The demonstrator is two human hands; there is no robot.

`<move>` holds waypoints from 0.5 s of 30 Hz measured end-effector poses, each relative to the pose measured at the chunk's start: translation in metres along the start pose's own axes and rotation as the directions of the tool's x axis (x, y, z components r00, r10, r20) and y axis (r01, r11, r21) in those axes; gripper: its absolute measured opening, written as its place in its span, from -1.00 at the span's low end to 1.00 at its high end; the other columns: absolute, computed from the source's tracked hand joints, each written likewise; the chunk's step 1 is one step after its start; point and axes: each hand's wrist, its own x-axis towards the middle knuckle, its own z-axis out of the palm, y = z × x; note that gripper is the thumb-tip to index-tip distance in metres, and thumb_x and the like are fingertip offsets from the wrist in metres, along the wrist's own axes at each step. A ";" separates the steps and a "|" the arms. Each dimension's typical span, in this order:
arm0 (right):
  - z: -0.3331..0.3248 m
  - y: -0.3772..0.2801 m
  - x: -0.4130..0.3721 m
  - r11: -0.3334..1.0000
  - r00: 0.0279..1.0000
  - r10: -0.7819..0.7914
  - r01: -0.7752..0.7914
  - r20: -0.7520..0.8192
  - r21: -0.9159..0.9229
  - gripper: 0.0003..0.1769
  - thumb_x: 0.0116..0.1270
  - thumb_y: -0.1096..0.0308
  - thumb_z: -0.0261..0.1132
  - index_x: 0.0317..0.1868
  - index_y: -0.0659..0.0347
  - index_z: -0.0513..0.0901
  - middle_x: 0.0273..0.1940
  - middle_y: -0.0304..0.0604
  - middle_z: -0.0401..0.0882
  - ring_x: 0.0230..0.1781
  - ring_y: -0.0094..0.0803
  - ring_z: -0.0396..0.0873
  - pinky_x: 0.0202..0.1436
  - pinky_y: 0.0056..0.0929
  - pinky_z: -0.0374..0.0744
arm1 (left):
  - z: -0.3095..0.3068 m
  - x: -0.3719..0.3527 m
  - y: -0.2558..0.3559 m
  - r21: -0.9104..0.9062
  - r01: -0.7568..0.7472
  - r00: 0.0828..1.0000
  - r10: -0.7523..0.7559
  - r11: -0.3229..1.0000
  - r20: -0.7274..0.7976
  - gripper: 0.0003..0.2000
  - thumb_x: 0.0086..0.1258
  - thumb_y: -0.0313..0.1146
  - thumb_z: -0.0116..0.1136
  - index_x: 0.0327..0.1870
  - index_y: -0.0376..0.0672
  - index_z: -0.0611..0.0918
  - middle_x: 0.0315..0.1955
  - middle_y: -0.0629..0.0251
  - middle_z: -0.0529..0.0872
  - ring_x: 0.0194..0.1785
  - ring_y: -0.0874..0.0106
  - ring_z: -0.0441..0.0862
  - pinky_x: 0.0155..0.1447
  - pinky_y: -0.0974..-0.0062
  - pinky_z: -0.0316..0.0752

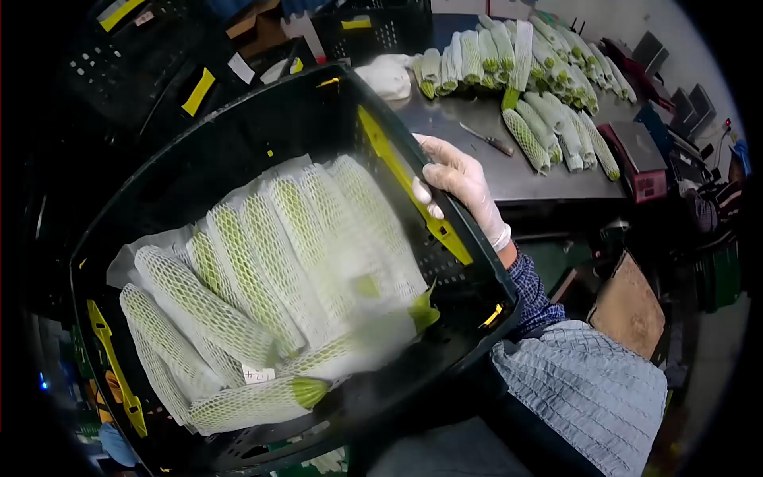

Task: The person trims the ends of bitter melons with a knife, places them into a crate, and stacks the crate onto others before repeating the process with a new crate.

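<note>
A dark green plastic crate (pixel 226 131) with yellow handle inserts is tilted in front of me. Inside lie several zucchini (pixel 258 230) in white foam net sleeves, most of them side by side, with two across the near end. A small white label (pixel 258 374) with writing sits among them. My right hand (pixel 461 179), in a thin whitish glove, is closed round the crate's right wall at the handle opening, its fingertips showing on the inner side. I cannot see my left hand.
On the metal table (pixel 445 127) are a heap of netted zucchini (pixel 548 67), a knife (pixel 486 139) and a white bag (pixel 387 75). A scale (pixel 640 155) stands at its right end. Dark crates (pixel 151 71) are stacked at left. Another person (pixel 727 195) is at far right.
</note>
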 end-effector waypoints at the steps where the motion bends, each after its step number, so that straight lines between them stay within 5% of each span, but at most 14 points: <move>1: -0.004 0.004 -0.001 1.000 1.000 -0.008 0.009 -0.014 0.006 -0.41 0.33 0.39 0.10 0.36 0.44 0.36 -0.37 -0.19 0.53 -0.60 -0.69 0.35 -0.50 -0.78 0.36 | 0.031 0.034 0.030 0.197 0.205 0.952 -0.242 0.959 0.186 -0.57 0.57 -0.19 -0.07 0.25 -0.33 0.56 0.05 0.12 0.69 0.10 0.21 0.66 0.26 0.29 0.52; 2: -0.004 0.004 -0.004 1.000 1.000 -0.003 0.003 -0.025 0.005 -0.40 0.32 0.40 0.09 0.36 0.44 0.36 -0.39 -0.20 0.53 -0.61 -0.69 0.34 -0.51 -0.78 0.35 | 0.037 0.056 0.027 0.194 0.299 0.884 -0.348 0.934 0.313 -0.59 0.53 -0.19 0.00 0.18 -0.32 0.64 0.03 0.10 0.69 0.06 0.24 0.65 0.21 0.33 0.52; 3: -0.007 0.009 -0.005 1.000 1.000 -0.012 0.012 -0.026 0.001 -0.40 0.31 0.40 0.08 0.37 0.43 0.36 -0.40 -0.21 0.53 -0.61 -0.70 0.34 -0.52 -0.77 0.34 | 0.053 0.068 0.033 0.448 0.073 0.829 -0.304 0.891 0.469 -0.56 0.51 -0.17 0.06 0.19 -0.37 0.62 -0.02 0.05 0.68 -0.02 0.27 0.62 0.15 0.33 0.52; 4: -0.008 0.012 -0.006 1.000 0.999 -0.024 0.024 -0.029 -0.006 -0.39 0.31 0.41 0.08 0.37 0.43 0.36 -0.42 -0.23 0.53 -0.62 -0.70 0.33 -0.52 -0.77 0.34 | 0.043 0.114 -0.031 0.481 -0.283 0.776 -0.096 0.830 0.623 -0.55 0.47 -0.20 0.15 0.24 -0.34 0.58 -0.06 0.04 0.65 -0.09 0.28 0.57 0.03 0.34 0.53; 6: -0.005 0.013 -0.011 1.000 0.999 -0.012 0.011 -0.044 -0.010 -0.39 0.30 0.42 0.08 0.37 0.42 0.36 -0.44 -0.23 0.53 -0.63 -0.71 0.33 -0.53 -0.77 0.33 | 0.059 0.121 -0.056 0.467 0.013 0.739 -0.323 0.884 0.592 -0.54 0.43 -0.24 0.21 0.28 -0.28 0.55 -0.06 0.07 0.63 -0.08 0.27 0.55 0.02 0.31 0.53; 10: -0.013 0.012 0.001 1.000 0.999 0.003 -0.004 -0.048 -0.007 -0.38 0.29 0.42 0.07 0.38 0.41 0.36 -0.46 -0.23 0.54 -0.66 -0.72 0.31 -0.55 -0.77 0.32 | 0.059 0.110 -0.046 0.292 0.303 0.699 -0.420 0.907 0.579 -0.49 0.35 -0.21 0.29 0.22 -0.35 0.51 0.01 0.06 0.58 0.02 0.22 0.53 0.05 0.14 0.52; 15: -0.030 0.005 0.043 0.999 0.999 0.040 -0.041 0.005 0.019 -0.38 0.26 0.41 0.10 0.35 0.47 0.37 -0.43 -0.20 0.57 -0.65 -0.72 0.33 -0.56 -0.79 0.30 | 0.069 0.075 0.009 0.380 0.590 0.626 -0.701 0.712 0.342 -0.44 0.26 -0.12 0.31 0.22 -0.22 0.49 0.04 0.13 0.54 0.09 0.22 0.50 0.08 0.11 0.50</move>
